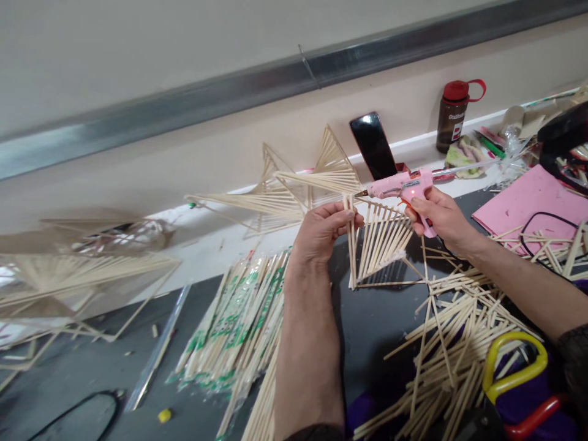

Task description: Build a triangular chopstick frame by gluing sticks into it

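Note:
My right hand (438, 214) is wrapped round the handle of a pink hot glue gun (404, 185), which has a clear glue stick (463, 166) in its back and a small orange light. The gun's nozzle points left, close to the tops of some thin wooden sticks. With thumb and fingers closed, my left hand (328, 226) pinches the upper part of these upright sticks (351, 257). They belong to a fan-shaped stick frame (386, 239) that stands over the dark table. Whether the nozzle touches the wood I cannot tell.
Finished-looking stick structures (321, 174) stand along the wall behind. Wrapped chopsticks (239, 312) lie left of my arm, loose sticks (459, 331) at right. Yellow-handled scissors (514, 367), a phone (374, 146), a bottle (452, 116) and pink paper (537, 202) are around. A ruler (158, 346) lies left.

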Motion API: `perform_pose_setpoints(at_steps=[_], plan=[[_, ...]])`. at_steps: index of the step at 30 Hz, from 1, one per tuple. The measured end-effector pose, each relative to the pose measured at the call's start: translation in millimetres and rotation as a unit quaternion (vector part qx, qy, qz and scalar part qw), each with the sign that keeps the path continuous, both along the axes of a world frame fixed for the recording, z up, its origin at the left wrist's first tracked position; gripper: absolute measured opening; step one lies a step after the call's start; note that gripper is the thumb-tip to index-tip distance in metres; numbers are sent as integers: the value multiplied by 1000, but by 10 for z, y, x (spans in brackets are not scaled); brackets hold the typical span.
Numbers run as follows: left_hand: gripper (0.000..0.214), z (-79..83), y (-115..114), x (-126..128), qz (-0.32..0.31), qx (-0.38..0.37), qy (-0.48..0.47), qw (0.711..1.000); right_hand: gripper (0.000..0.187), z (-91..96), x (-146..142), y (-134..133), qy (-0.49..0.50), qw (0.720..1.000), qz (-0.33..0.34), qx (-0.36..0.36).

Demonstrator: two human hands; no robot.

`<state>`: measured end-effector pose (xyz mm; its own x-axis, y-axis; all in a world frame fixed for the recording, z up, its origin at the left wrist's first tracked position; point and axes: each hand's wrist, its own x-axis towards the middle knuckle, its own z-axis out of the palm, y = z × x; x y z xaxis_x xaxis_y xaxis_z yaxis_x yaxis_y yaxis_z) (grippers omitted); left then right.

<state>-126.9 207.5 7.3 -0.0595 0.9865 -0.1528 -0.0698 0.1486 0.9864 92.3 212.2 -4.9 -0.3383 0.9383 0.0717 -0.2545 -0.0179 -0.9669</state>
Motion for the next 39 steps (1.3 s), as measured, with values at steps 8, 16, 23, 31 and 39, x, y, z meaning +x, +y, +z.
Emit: perform_pose_setpoints(at_steps=[8,16,23,31,39], plan=[[21,-7,-2,-3,5,2,-4,1000,13,-9,2,-3,-2,1000,-5,1],[19,9,-6,1,6,0,3,1000,17,-21,2,-7,-13,1000,-2,9],[20,10,-10,-1,4,-3,5,1000,15,-35,9,-18,-27,999,7,29],[19,25,-13,8,-3,2,4,1000,16,-19,-21,-47,-8,1000,10,-5],[19,14,-18,11,10,-4,3,1000,21,-19,-30,-44,20,999,7,-28]])
